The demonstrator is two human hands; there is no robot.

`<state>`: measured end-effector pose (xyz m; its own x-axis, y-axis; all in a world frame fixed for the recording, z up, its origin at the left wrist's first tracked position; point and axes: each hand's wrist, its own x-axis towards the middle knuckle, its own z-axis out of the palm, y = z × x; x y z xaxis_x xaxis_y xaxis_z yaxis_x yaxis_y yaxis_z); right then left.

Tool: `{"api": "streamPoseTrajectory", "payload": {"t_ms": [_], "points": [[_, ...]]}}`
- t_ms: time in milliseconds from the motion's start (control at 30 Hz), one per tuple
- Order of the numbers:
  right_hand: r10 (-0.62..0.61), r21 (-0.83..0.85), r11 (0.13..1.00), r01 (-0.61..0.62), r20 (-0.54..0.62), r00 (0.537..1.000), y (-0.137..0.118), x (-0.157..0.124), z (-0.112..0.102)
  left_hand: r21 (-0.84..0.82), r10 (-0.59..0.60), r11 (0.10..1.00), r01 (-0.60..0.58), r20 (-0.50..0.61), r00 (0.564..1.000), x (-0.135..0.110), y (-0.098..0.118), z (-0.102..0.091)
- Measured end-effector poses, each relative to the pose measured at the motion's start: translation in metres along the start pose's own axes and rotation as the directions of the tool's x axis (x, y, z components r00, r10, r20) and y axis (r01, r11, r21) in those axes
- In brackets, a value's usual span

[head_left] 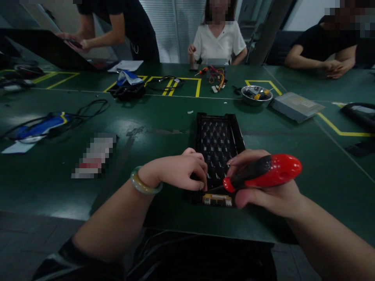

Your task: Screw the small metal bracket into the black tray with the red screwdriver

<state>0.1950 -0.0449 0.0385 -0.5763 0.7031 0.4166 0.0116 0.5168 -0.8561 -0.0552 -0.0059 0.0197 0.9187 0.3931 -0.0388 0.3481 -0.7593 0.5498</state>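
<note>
So nearest us is our left arm, with a smooth green-and-tan ring bangle [145,186] on the wrist. Our left hand [184,172] has its fingers curled down at the near left part of a long black ribbed tray [238,132]; we honestly can't tell if they're pinching anything. Our right hand [271,201] is wrapped round a chunky red-and-black screwdriver [274,171], its thin dark shaft pointing left to just beside the left fingertips. A small tan circuit board [218,198] with a pale connector strip sits at the tray's near end, below that shaft. All this is on a dark green tabletop [152,136].

Farther out, off to our left, there's a bright blue strip-like item [43,127] near some black cable. Beyond the tray on the right we've got a flat grey metal box [295,107], with a round shiny steel bowl [256,102] of tools just beside it. Past those lies a tangle of red and yellow wires [217,76], and a person in a white top [218,41] is at the far side.
</note>
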Motion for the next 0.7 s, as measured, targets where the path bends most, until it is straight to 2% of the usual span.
{"api": "streamPoseTrajectory", "payload": {"t_ms": [367, 533, 700], "points": [[-0.021, -0.035, 0.999, 0.019, -0.053, 0.998, 0.0015, 0.0005, 0.0011, 0.011, 0.016, 1.000, -0.016, -0.021, 1.000, -0.0002, -0.0008, 0.0016], [-0.061, -0.103, 0.994, 0.047, -0.137, 0.989, 0.0008, 0.0018, 0.0021, 0.012, 0.002, 1.000, -0.002, 0.000, 1.000, 0.0003, -0.0003, 0.0008], [0.044, -0.027, 0.999, -0.047, -0.106, 0.993, 0.0028, -0.0006, 0.0025, 0.029, -0.009, 1.000, 0.008, 0.008, 1.000, 0.0004, -0.0008, 0.0018]]}}
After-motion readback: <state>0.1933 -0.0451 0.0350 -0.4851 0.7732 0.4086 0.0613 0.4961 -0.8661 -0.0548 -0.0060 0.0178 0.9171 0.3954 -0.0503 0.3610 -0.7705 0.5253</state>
